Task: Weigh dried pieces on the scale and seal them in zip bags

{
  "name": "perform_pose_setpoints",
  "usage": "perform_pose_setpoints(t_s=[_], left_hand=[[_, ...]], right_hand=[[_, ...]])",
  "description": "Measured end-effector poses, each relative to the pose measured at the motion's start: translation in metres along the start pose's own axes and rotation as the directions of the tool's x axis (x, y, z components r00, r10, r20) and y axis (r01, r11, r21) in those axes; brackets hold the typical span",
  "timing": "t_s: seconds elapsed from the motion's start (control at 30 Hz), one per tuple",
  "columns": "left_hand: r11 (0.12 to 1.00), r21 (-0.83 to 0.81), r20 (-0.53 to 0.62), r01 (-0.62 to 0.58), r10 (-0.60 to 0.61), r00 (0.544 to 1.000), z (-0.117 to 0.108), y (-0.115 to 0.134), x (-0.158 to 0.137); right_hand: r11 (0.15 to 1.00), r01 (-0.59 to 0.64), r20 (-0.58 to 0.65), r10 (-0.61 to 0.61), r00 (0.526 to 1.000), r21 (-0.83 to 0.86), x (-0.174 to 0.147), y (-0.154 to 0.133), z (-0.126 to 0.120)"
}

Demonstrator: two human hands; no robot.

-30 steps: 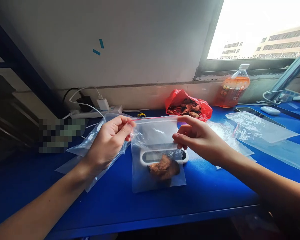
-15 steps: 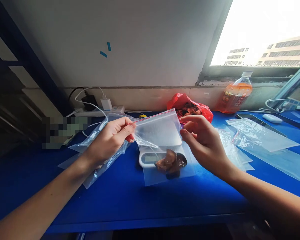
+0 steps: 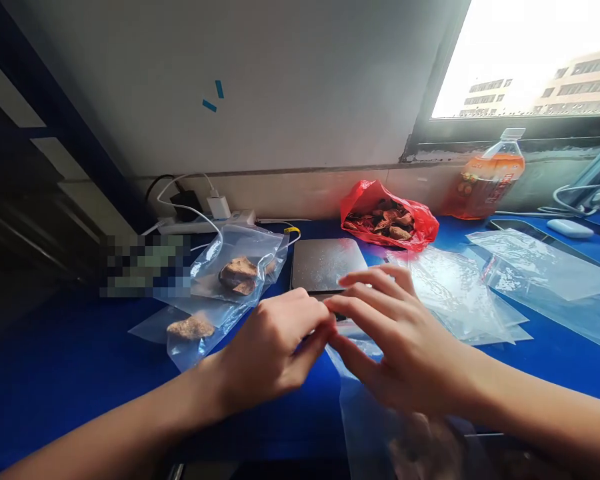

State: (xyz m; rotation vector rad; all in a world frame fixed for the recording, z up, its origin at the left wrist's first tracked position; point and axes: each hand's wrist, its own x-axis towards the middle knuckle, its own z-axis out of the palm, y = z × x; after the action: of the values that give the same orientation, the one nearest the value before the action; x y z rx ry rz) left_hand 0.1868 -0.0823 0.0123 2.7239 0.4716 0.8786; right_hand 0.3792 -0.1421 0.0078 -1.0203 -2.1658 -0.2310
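Note:
My left hand (image 3: 285, 343) pinches the top edge of a clear zip bag (image 3: 357, 413) held low in front of me. Against its fingertips, the thumb and index finger of my right hand (image 3: 390, 333) close on the same edge, while its other fingers stay raised. Dark brown dried pieces (image 3: 425, 443) lie blurred in the lower part of the bag, partly behind my right wrist. Just beyond both hands stands a digital scale (image 3: 323, 260) with a bare metal plate; my fingers cover most of its display.
On the left are zip bags (image 3: 215, 293) with brown pieces inside. A red plastic bag (image 3: 420, 227) of dried pieces stands at the back, near a drink bottle (image 3: 495, 177). Flat clear bags (image 3: 445, 287), a phone (image 3: 545, 240) and a white case (image 3: 570, 229) lie right.
The zip bag has come down and toward me, off the front of the scale, uncovering the plate. My right hand has moved in from beside the bag to meet my left at its edge.

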Motion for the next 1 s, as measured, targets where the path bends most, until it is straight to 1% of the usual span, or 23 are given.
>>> perform_pose_setpoints(t_s=[0.07, 0.13, 0.2, 0.27, 0.37, 0.47, 0.57, 0.73, 0.9, 1.0], left_hand=[[1.0, 0.003, -0.02, 0.011, -0.011, 1.0, 0.001, 0.0, -0.001], [0.997, 0.004, -0.037, 0.081, -0.081, 0.996, -0.001, -0.002, -0.002], [0.992, 0.011, -0.039, 0.127, -0.126, 0.991, -0.003, -0.004, -0.001], [0.996, 0.0, -0.021, 0.093, -0.093, 0.995, -0.005, -0.005, 0.0], [0.998, -0.057, 0.028, -0.027, 0.029, 0.999, -0.006, -0.003, 0.0], [0.995, -0.06, 0.054, -0.077, 0.08, 0.995, -0.007, 0.001, 0.0], [0.995, -0.028, 0.05, -0.094, 0.095, 0.994, -0.01, 0.004, 0.001], [0.994, -0.001, 0.001, -0.114, 0.114, 0.994, -0.021, 0.004, 0.004], [0.996, 0.005, -0.1, -0.084, 0.084, 0.992, -0.038, 0.003, 0.004], [0.997, 0.012, -0.141, -0.075, 0.076, 0.987, -0.048, 0.003, 0.006]], right_hand=[[0.998, -0.05, 0.079, 0.047, 0.996, 0.044, 0.0, 0.0, 0.0], [0.994, -0.086, 0.14, 0.075, 0.987, 0.071, -0.001, 0.003, 0.0], [0.994, -0.084, 0.168, 0.071, 0.983, 0.072, -0.001, 0.007, 0.002], [0.996, -0.065, 0.173, 0.053, 0.984, 0.062, -0.001, 0.008, 0.003], [0.997, -0.027, 0.147, 0.016, 0.989, 0.069, 0.0, 0.005, 0.004], [0.996, -0.015, 0.092, 0.007, 0.996, 0.085, -0.001, -0.001, 0.004], [0.994, -0.025, 0.062, 0.019, 0.998, 0.102, 0.0, -0.002, 0.002], [0.981, -0.099, 0.089, 0.085, 0.992, 0.166, 0.007, 0.004, -0.007], [0.989, -0.091, -0.032, 0.095, 0.995, 0.113, 0.012, 0.017, -0.019], [0.99, -0.119, -0.081, 0.125, 0.989, 0.076, 0.014, 0.026, -0.024]])
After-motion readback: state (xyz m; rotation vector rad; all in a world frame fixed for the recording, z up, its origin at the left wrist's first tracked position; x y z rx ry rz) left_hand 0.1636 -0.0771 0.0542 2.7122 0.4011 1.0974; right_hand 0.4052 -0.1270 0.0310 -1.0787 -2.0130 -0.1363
